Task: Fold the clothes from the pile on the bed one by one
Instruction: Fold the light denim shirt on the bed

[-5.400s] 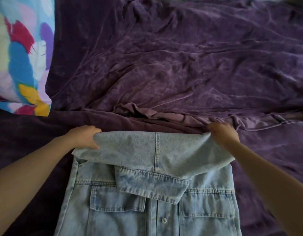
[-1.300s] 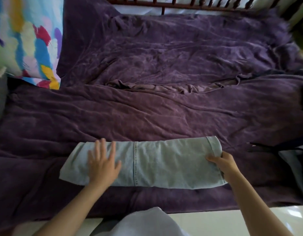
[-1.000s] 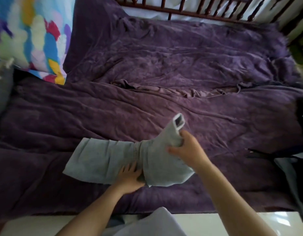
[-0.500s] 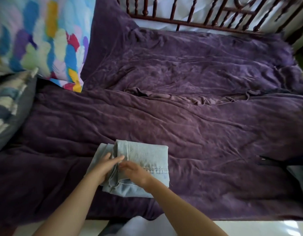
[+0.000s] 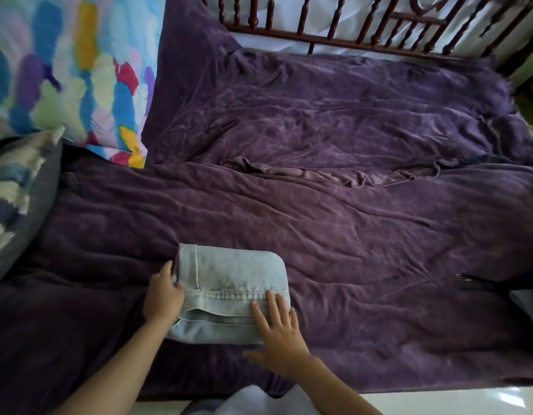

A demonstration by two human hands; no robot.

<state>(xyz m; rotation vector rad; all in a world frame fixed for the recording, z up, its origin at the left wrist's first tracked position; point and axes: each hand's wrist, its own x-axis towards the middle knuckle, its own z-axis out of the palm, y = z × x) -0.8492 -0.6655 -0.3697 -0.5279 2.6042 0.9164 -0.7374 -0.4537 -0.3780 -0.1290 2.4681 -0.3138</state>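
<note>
A light blue denim jacket (image 5: pixel 232 274), folded into a thick rectangle, lies on the purple blanket (image 5: pixel 349 235) near the front edge of the bed. My left hand (image 5: pixel 163 296) is at its left edge, fingers curled in around the folded layers. My right hand (image 5: pixel 277 327) lies flat with spread fingers on the jacket's lower right corner. At the far right edge lies a dark garment (image 5: pixel 499 287) with a grey piece below it, mostly cut off by the frame.
A colourful feather-print pillow (image 5: pixel 70 70) and a grey striped pillow (image 5: pixel 16 190) sit at the left. A dark wooden spindle rail (image 5: pixel 349 28) runs along the far side. White floor (image 5: pixel 454 402) shows below the bed's front edge.
The jacket, a long band before, was folded in half from right to left. My right hand moved from the left fold to press flat on the lower right corner.
</note>
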